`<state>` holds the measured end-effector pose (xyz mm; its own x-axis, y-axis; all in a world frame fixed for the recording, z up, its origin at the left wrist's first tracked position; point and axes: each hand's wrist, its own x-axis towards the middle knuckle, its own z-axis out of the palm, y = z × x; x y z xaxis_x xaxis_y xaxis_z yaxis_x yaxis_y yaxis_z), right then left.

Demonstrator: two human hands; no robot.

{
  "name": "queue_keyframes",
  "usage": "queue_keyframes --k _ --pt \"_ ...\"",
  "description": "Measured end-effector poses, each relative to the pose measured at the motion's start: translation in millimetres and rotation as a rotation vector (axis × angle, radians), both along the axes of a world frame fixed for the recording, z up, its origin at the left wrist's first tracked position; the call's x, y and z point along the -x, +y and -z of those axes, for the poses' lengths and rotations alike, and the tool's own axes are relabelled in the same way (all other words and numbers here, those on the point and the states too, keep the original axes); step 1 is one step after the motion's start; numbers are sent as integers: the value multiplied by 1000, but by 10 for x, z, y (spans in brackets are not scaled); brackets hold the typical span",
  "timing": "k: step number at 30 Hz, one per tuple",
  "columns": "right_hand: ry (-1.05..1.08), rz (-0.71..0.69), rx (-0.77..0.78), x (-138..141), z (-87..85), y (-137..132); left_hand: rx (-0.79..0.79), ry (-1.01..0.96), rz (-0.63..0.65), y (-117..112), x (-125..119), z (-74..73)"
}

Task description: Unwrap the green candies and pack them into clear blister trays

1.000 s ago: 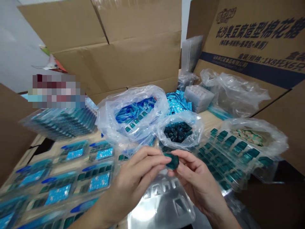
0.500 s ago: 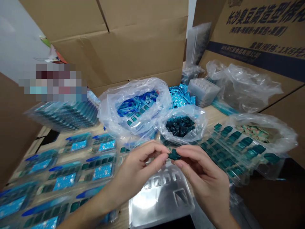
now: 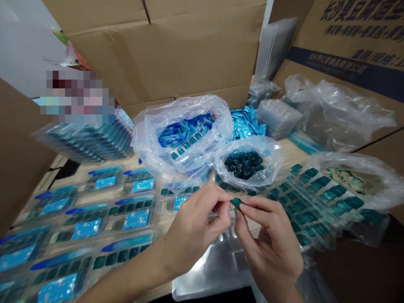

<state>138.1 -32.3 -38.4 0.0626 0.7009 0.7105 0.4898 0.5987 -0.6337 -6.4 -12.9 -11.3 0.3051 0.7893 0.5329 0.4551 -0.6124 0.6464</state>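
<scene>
Curled closer now, left hand point(image 3: 195, 227) and right hand point(image 3: 271, 248) pinch 1 teal chip point(image 3: 236, 203).

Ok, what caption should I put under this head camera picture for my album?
Left hand and right hand pinch a small teal piece over a clear tray, bagged teal pieces behind.

Clear tray point(image 3: 217, 269) mostly hidden beneath hands; pixelated patch point(image 3: 77, 97) unreadable.

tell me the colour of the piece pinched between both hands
The piece is dark teal; head view.
</scene>
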Motion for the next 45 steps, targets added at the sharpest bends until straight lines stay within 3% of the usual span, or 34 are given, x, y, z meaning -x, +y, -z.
queue_keyframes --k 3,7,9,11,14,18,21,26,30,34,38,45 --pt "13 -43 22 -75 69 -5 225 -41 52 14 73 -29" --pt "-175 -167 11 -212 166 -45 664 -186 162 42 158 -98" --pt "-248 -223 -9 -249 161 -34 755 -227 199 57 167 -113" --pt "-252 -198 -35 -277 113 47 686 -207 172 92 167 -93" --pt "-272 -44 -34 -370 35 334 451 -65 63 206 188 19" --pt "-640 119 230 -546 68 893 361 152 69 384 269 249" --pt "-794 71 376 -547 157 1243 380 242 114 420 311 360" --pt "-993 -162 614 -311 254 1608 410 342 149 363 339 380" --pt "-1050 -148 766 -194 321 1805 425 373 176 358 365 370" --pt "-1011 -75 795 -157 373 1844 432 384 190 340 390 346" --pt "-863 -91 769 -186 357 1758 420 382 184 290 475 302" --pt "-299 -119 725 -502 339 1486 360 298 132 320 682 289"
